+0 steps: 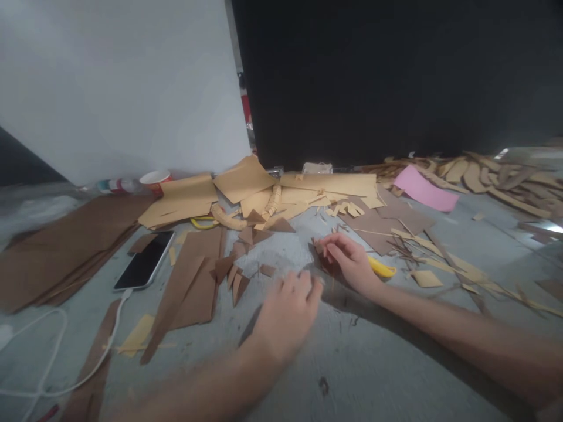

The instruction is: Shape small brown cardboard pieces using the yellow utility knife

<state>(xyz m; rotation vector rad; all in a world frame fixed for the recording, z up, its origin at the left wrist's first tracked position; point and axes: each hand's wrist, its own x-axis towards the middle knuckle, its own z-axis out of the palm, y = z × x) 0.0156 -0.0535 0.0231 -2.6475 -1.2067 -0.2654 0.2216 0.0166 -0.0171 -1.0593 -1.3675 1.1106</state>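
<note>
My right hand rests on the grey floor with its fingers curled around a small dark brown cardboard piece. A yellow tool pokes out from under that hand's far side. My left hand hovers just left of it, smeared by motion, fingers bent toward the same brown piece. Small brown cardboard triangles lie to the left of both hands. A thin dark strip lies under my left wrist.
A phone on a white cable lies at left beside long brown cardboard sheets. Tan cardboard pieces, a red paper cup, a pink sheet and cardboard offcuts line the black panel.
</note>
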